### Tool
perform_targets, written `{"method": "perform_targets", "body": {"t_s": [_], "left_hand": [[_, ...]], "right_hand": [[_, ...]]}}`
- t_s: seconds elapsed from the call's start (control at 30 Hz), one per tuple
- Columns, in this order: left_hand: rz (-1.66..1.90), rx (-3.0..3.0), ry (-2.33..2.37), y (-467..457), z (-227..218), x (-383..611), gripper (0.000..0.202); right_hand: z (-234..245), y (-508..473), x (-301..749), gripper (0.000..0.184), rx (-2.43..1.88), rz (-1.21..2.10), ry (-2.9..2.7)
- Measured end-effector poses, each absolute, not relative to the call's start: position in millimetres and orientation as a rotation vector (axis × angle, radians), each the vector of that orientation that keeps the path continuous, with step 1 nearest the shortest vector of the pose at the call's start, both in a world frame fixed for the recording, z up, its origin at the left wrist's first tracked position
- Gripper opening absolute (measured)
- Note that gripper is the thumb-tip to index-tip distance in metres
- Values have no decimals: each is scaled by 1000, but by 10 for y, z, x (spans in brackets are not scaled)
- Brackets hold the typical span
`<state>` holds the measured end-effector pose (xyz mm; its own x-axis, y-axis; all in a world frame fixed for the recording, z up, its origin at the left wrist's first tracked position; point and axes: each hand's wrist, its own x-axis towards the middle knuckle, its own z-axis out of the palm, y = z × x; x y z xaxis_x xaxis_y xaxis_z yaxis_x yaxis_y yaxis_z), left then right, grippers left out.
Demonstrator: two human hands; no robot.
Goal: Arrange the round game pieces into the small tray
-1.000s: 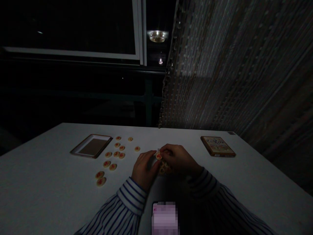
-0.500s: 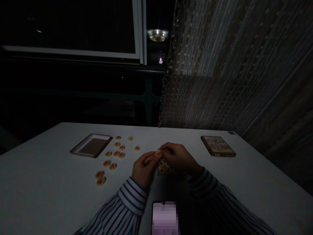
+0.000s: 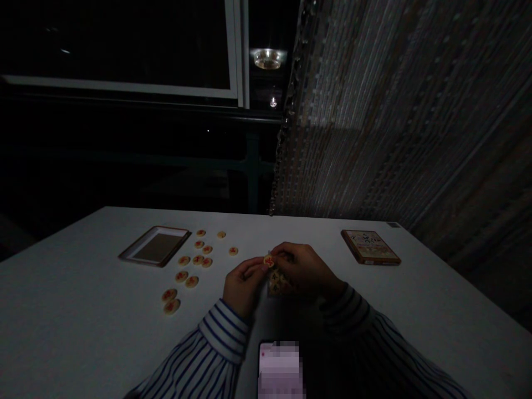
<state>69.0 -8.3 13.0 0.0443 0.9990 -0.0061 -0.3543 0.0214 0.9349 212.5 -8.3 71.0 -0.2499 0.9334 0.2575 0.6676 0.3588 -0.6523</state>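
Note:
Between the fingertips of my left hand (image 3: 241, 285) is a round, cream xiangqi piece (image 3: 269, 260) with a red character facing me. My right hand (image 3: 305, 269) is closed, its fingertips pinched together right against that piece; what they grip is hidden. Just below the fingers, a small clear-looking pack (image 3: 274, 293) holds several more pieces with dark characters, partly covered by my right hand. Left of my hands, several loose xiangqi pieces (image 3: 198, 259) with red characters lie scattered, a few touching each other.
An open shallow box part (image 3: 124, 257) with a pale inside rests at the left of the white table (image 3: 100, 310). On the right lies a box lid (image 3: 372, 246) with printed writing. A lit phone (image 3: 279, 368) is at the near edge. A string curtain (image 3: 341, 138) hangs behind.
Both hands stay almost in place. The held piece has turned slightly between the fingertips, and its face shows a little more fully.

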Motion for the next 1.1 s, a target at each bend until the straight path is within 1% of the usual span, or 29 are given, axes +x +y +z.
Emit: {"method": "perform_targets", "body": {"t_s": [0.33, 0.6, 0.77, 1.1], "left_hand": [[1340, 966, 944, -101, 188, 691, 34], [1331, 1087, 1001, -98, 215, 670, 23], [1335, 1185, 1035, -95, 187, 663, 26], [1345, 1209, 1071, -84, 176, 657, 24]], "right_hand": [[687, -83, 2146, 19, -1367, 562, -2016], [707, -79, 2169, 21, -1351, 506, -2053], [712, -76, 2169, 22, -1354, 492, -2074], [732, -89, 2156, 23, -1363, 473, -2087]]}}
